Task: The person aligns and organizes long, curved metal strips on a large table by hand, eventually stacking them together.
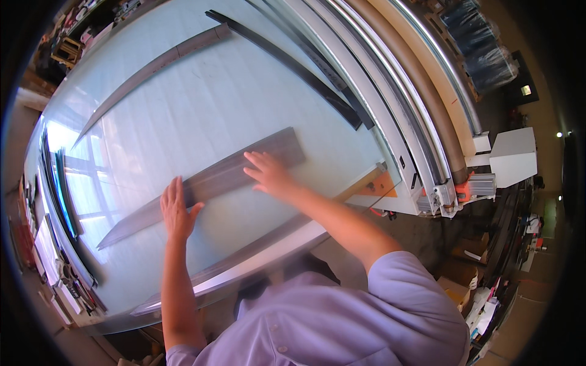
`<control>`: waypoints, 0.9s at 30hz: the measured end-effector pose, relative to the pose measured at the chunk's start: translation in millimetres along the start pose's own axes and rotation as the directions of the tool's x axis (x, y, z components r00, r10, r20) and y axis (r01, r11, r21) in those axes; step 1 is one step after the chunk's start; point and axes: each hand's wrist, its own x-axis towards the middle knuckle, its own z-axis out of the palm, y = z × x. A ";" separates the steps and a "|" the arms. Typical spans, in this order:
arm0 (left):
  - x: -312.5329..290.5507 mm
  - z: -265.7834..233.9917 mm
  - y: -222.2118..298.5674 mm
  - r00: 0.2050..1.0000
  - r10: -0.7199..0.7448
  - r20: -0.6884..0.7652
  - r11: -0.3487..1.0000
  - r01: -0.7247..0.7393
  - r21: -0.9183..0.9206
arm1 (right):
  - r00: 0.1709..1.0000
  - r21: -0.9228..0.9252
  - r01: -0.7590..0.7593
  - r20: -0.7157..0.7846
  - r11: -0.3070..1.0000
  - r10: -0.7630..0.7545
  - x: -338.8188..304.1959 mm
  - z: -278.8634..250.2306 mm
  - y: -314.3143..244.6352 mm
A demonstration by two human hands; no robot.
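Grey strip (223, 174): slantwise on the pale tabletop (183, 91), before the worker.
Left hand (177, 210): fingers extended, thumb apart, across the strip; grips nothing.
Right hand (268, 174): fingers spread over the strip, nothing grasped; firm contact, I can't tell.
Handling: flat palms, light even pressure probably best against creasing.
Material: thin-looking, smooth, narrowing leftward.
Tabletop: glossy, reflecting window panes.

Middle strip (221, 177) under left hand (177, 213) and right hand (270, 175), on the table (183, 104), far strip (198, 42) behind, roller (449, 140) to the right
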 end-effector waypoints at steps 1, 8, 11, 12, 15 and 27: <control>8.0 6.8 6.5 0.999 0.022 0.029 1.000 -0.022 0.013 | 0.996 0.096 -0.046 -0.065 0.994 0.053 -3.1 -0.7 1.1; 20.7 0.4 38.3 0.999 -0.032 0.035 0.999 0.033 -0.030 | 0.474 0.263 -0.716 -0.496 0.647 0.727 -26.6 -46.3 57.8; 12.5 7.8 33.3 0.999 -0.022 -0.046 1.000 0.021 -0.017 | 0.427 0.632 -0.687 -0.048 0.359 0.903 -34.5 -64.4 61.6; 10.6 9.4 31.3 0.997 -0.014 -0.073 1.000 0.013 -0.018 | 0.414 0.638 -0.687 -0.049 0.348 0.909 -33.7 -67.1 58.9; 8.6 12.1 30.9 0.996 -0.015 -0.092 1.000 0.014 -0.020 | 0.402 0.694 -0.622 -0.112 0.362 0.909 -36.6 -64.5 54.8; 2.3 20.8 21.8 0.993 0.055 -0.105 0.996 -0.048 0.071 | 0.527 0.734 -0.357 -0.352 0.577 0.773 -23.7 -78.1 20.9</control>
